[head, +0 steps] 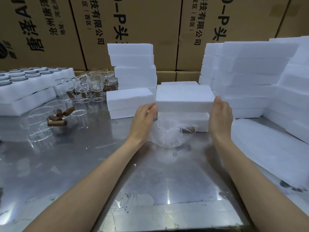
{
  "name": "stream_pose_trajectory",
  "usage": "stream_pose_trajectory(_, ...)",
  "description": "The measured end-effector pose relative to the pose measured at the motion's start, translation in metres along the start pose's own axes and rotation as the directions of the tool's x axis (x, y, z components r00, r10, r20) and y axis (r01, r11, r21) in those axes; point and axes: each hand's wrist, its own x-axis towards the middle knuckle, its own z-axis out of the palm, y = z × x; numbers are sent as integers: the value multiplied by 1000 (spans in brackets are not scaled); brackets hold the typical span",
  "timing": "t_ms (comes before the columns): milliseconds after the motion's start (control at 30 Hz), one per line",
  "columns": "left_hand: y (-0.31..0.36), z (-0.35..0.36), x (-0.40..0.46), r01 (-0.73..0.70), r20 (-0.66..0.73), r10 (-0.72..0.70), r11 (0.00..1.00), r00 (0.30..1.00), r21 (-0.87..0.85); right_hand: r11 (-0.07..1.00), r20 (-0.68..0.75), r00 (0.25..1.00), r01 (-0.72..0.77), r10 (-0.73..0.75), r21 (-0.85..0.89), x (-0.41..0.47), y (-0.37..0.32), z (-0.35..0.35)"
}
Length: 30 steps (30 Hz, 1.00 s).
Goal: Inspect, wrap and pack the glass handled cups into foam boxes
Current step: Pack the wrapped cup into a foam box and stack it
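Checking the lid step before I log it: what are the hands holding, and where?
A white rectangular foam lid, held by its two short ends: left hand, right hand.

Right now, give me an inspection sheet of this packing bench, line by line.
Surface: metal table, scuffed, reflective.
Job's things: wrapped cup lying on the table; foam lid held above the foam base; bare cups at back left.
Clutter: loose brown handles among glass rings; foam sheets at right.
Hands: left hand and right hand press the lid's ends.
Cables: nothing seen.
Surroundings: foam box stacks, cardboard cartons behind.
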Motion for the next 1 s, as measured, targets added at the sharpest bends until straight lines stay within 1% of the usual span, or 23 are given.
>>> stream_pose_trajectory(100, 6, -9, 2, -62, -81, 54, 993, 995, -100, 984, 68, 986, 147, -154, 96, -8, -5, 3)
stream_pose_trajectory(133, 8, -11, 3, -62, -111, 47, 990, 993, -128, 979, 112, 977, 171, -183, 115, -11, -6, 4)
stream_pose_trajectory(167, 8, -14, 4, -34, -142, 10, 986, 990, -163, 974, 164, 964, 190, -209, 122, -13, -7, 5)
stream_pose_trajectory(200, 9, -17, 6, 19, -175, -59, 975, 983, -222, 971, 220, 948, 210, -232, 118, -16, -8, 7)
stream_pose_trajectory(233, 8, -21, 8, 92, -196, -158, 946, 968, -310, 967, 273, 928, 233, -252, 103, -18, -8, 8)
stream_pose_trajectory(300, 5, -32, 13, 247, -177, -384, 821, 906, -514, 960, 371, 887, 271, -277, 68, -23, -9, 9)
stream_pose_trajectory(333, 4, -36, 14, 294, -162, -462, 759, 872, -581, 956, 416, 864, 287, -284, 56, -25, -10, 9)
stream_pose_trajectory(367, 3, -41, 15, 316, -163, -509, 722, 845, -616, 952, 456, 842, 303, -289, 44, -27, -10, 10)
stream_pose_trajectory(433, -2, -46, 17, 318, -211, -557, 701, 803, -638, 938, 510, 807, 346, -297, -2, -30, -11, 10)
stream_pose_trajectory(533, -4, -53, 20, 289, -306, -588, 705, 748, -647, 917, 520, 803, 388, -290, -88, -32, -13, 9)
stream_pose_trajectory(600, -5, -61, 22, 241, -356, -586, 705, 728, -667, 913, 540, 792, 396, -287, -97, -32, -15, 7)
stream_pose_trajectory(667, -6, -71, 21, 216, -400, -596, 706, 696, -675, 895, 593, 752, 432, -289, -113, -35, -16, 6)
stream_pose_trajectory(733, -9, -78, 20, 220, -412, -614, 698, 673, -682, 848, 648, 702, 504, -295, -161, -39, -18, 6)
stream_pose_trajectory(800, -9, -80, 21, 237, -360, -629, 665, 689, -708, 784, 691, 655, 585, -306, -207, -42, -19, 6)
stream_pose_trajectory(867, -7, -80, 20, 241, -275, -611, 627, 743, -741, 732, 715, 622, 641, -320, -230, -44, -19, 6)
stream_pose_trajectory(933, -5, -78, 18, 226, -193, -579, 572, 792, -789, 696, 726, 610, 670, -318, -259, -44, -18, 7)
stream_pose_trajectory(1000, -2, -76, 14, 214, -157, -574, 524, 803, -824, 704, 729, 619, 655, -292, -274, -44, -16, 8)
